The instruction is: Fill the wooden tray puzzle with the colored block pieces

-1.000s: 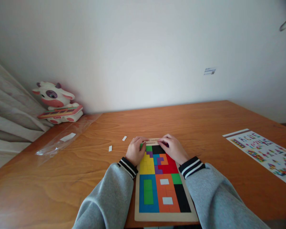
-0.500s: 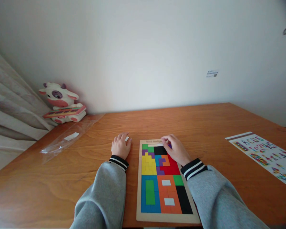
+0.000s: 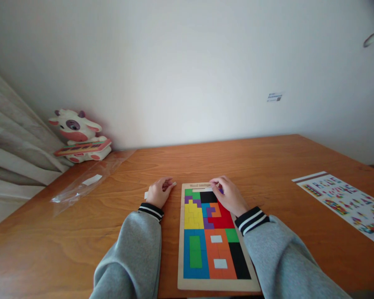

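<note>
The left hand's [image 3: 157, 193] grip is together on a small white tile [image 3: 174, 183], pinched at the tips of thumb and forefinger, just left of the far end of the puzzle board [image 3: 181, 249]. Another white piece [image 3: 146, 194] lies on the tabletop [image 3: 252, 162] beside that hand. The right hand [image 3: 230, 196] rests over the board's far right corner, its fingertips at the lettered strip; whether its grip is clamped on anything I cannot tell. A bit of purple shows under the fingers.

The board lies flat, its long axis running from the tabletop's near edge toward the far edge, lettered end away. Its pale rim holds coloured blocks: at the near left, blue surrounds an upright green rectangle; beside it, orange surrounds two white rectangles, with black and green at the right. Farther up are yellow, purple, blue, orange and red, then green and black by a narrow pale strip.

Toward the left edge, a clear plastic bag [image 3: 70, 194] lies slantwise, with a white rectangle showing in its area. The cow toy [image 3: 77, 128] sits at the far left corner, by the curtain [image 3: 12, 137]. Near the right edge, a printed sheet [image 3: 345, 199] slants from far left to near right.
</note>
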{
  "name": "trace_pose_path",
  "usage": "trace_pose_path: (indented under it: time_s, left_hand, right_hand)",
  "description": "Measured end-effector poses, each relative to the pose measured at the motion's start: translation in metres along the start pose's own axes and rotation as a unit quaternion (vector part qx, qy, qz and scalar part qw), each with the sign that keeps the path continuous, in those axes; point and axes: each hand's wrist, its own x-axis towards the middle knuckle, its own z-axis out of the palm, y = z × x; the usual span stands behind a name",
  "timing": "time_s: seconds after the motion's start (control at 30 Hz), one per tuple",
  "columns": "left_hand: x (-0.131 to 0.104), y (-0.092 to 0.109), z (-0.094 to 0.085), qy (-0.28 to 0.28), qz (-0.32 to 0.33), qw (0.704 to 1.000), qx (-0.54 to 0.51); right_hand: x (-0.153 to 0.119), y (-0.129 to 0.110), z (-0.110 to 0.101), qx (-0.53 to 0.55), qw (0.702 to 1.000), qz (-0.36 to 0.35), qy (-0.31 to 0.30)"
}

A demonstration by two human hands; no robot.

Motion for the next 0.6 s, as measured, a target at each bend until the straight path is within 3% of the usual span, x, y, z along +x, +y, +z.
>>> trace_pose_path:
  time_s: [0.13,0.23,0.4,0.5,0.6]
  left_hand:
    - [-0.003,0.018,0.009,0.037,0.056,0.994,-0.088]
    - [-0.006,0.034,0.022,0.007,0.083,0.989,-0.123]
    - [-0.007,0.048,0.042,-0.053,0.073,0.980,-0.176]
    - [-0.005,0.048,0.044,-0.083,0.090,0.983,-0.133]
    - [-0.003,0.048,0.038,-0.056,0.125,0.990,-0.043]
  right_hand:
    - [0.000,-0.001,0.000,-0.003,1.000,0.000,-0.002]
    - [0.000,-0.001,0.001,-0.009,1.000,-0.004,-0.005]
    - [0.000,-0.001,0.001,-0.014,1.000,-0.002,0.002]
    - [0.000,-0.002,0.001,-0.015,1.000,0.000,0.001]
    - [0.000,-0.002,0.001,-0.013,1.000,0.001,-0.001]
